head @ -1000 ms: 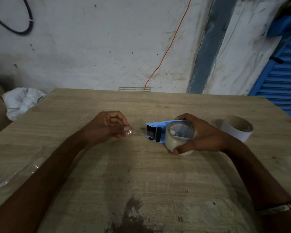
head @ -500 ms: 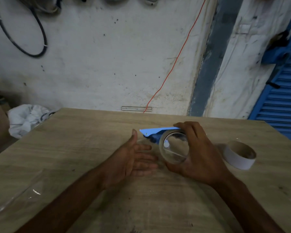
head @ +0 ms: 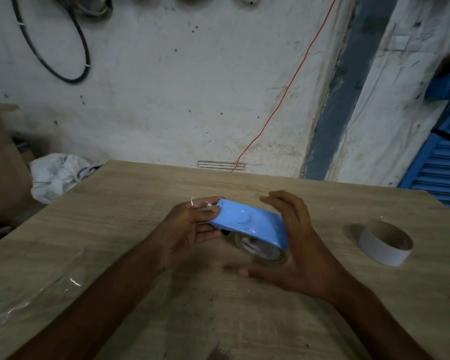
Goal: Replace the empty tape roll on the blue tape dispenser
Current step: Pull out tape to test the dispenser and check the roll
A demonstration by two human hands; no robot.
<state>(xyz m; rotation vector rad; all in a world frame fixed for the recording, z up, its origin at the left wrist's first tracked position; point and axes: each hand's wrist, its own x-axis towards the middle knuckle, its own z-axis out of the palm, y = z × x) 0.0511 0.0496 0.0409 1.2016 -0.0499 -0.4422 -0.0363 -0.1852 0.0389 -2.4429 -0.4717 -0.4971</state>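
The blue tape dispenser [head: 247, 223] is lifted off the wooden table [head: 218, 307], its flat blue side turned up. A clear tape roll [head: 263, 252] sits under that blue plate. My left hand [head: 185, 229] grips the dispenser's left end, with a shiny strip of clear tape [head: 200, 202] at its fingertips. My right hand [head: 296, 242] wraps around the right end and the roll, thumb below and fingers above. The empty cardboard core [head: 385, 241] lies on the table to the right, apart from both hands.
Crumpled clear plastic film [head: 24, 302] lies on the table's left part. A white bag [head: 57, 175] and a brown box [head: 3, 162] are off the left edge. The wall runs close behind, with a red wire [head: 283, 94] and blue shutter [head: 442, 167].
My left hand went from pinching the tape end to gripping the dispenser's left end. Both hands lifted and turned the dispenser, so the blue plate faces up and hides most of the roll.
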